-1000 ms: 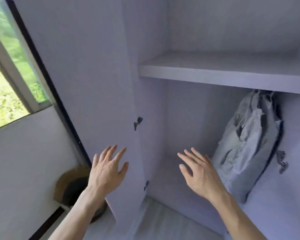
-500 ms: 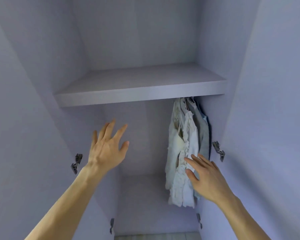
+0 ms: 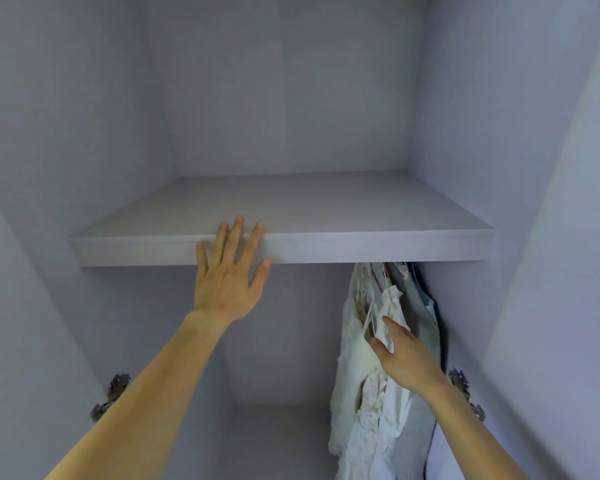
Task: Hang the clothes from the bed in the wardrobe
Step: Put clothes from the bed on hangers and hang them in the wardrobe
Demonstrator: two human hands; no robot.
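Observation:
I look into the open pale grey wardrobe (image 3: pixel 291 98). Several garments hang under its shelf (image 3: pixel 361 244) at the right: white lacy clothes (image 3: pixel 352 375) in front, a grey garment (image 3: pixel 421 306) behind them and a blue edge at the far right. The rail and hangers are mostly hidden by the shelf. My left hand (image 3: pixel 227 282) rests flat against the shelf's front edge, its fingers straight and spread. My right hand (image 3: pixel 404 355) reaches into the white clothes. White fabric lies between its thumb and forefinger, and the other fingertips are hidden by cloth.
The left half of the hanging space (image 3: pixel 274 341) below the shelf holds no garments. Metal door hinges sit on the left side panel (image 3: pixel 113 393) and the right side panel (image 3: pixel 465 393). The bed is out of view.
My view swung from the window and door to the wardrobe's inside. My left hand rose to the shelf edge. My right hand moved up into the hanging white clothes.

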